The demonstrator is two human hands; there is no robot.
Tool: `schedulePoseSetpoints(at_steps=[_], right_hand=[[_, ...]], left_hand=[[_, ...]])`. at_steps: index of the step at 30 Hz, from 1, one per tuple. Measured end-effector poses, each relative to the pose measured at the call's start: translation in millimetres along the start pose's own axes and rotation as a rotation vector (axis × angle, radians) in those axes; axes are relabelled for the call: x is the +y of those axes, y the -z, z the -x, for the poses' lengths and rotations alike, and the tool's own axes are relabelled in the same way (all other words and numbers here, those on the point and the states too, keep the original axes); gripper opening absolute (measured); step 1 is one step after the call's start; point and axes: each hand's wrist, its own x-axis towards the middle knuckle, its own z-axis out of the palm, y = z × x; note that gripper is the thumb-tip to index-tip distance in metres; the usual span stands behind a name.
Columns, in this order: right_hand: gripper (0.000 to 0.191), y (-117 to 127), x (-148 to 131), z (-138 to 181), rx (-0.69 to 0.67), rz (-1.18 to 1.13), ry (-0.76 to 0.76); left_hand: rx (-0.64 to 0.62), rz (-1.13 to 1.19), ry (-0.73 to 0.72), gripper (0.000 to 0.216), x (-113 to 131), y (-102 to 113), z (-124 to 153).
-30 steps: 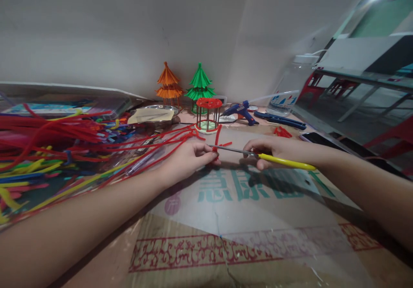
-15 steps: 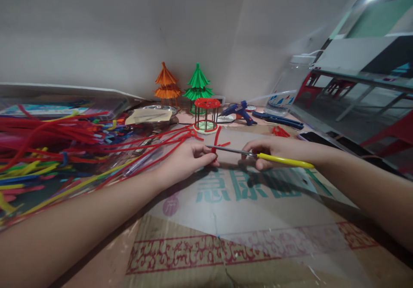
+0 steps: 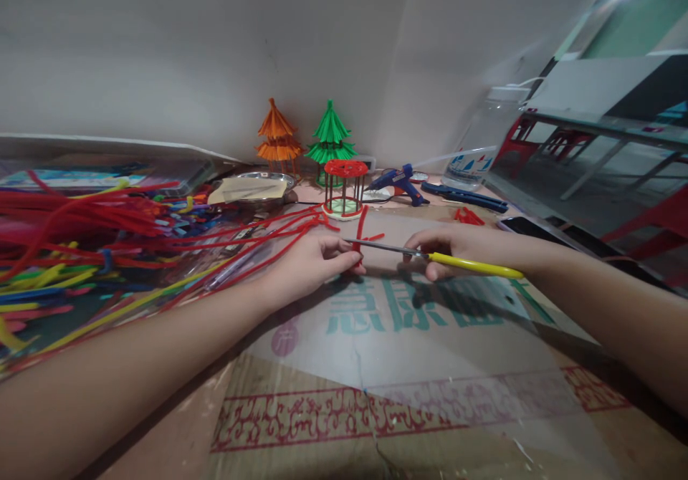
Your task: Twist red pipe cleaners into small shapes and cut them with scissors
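Between thumb and fingers, my left hand (image 3: 317,261) pinches a red pipe cleaner (image 3: 361,226) that stands up toward the back. My right hand (image 3: 456,245) is closed on yellow-handled scissors (image 3: 473,265), whose blades reach left across the pipe cleaner at my left fingertips. Whether the blades are parted is too small to tell. A short red piece (image 3: 376,237) lies just behind the blades. Beyond the hands stands a small round frame (image 3: 345,188) with a red top ring, dark posts and a pale base.
Many coloured pipe cleaners (image 3: 80,222) are heaped at the left. An orange pagoda (image 3: 276,136) and a green pagoda (image 3: 330,136) stand by the wall. A blue glue gun (image 3: 398,183), blue pliers-like tool (image 3: 465,198), red offcuts (image 3: 467,216) and clear bottle (image 3: 476,143) sit at the back right.
The view has tilted very slightly. Both hands, the scissors and the red pipe cleaner keep nearly the same places.
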Motion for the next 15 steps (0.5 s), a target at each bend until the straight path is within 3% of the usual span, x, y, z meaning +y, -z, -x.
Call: schedulePoseSetpoints(at_steps=[8, 15], right_hand=[[0.045, -1, -4, 1, -0.051, 0.007, 0.012], [0.045, -8, 6, -3, -0.007, -0.064, -0.024]], left_hand=[[0.024, 0.021, 0.002, 0.021, 1, 0, -1], [0.032, 0.037, 0.027, 0.022, -3, 1, -2]])
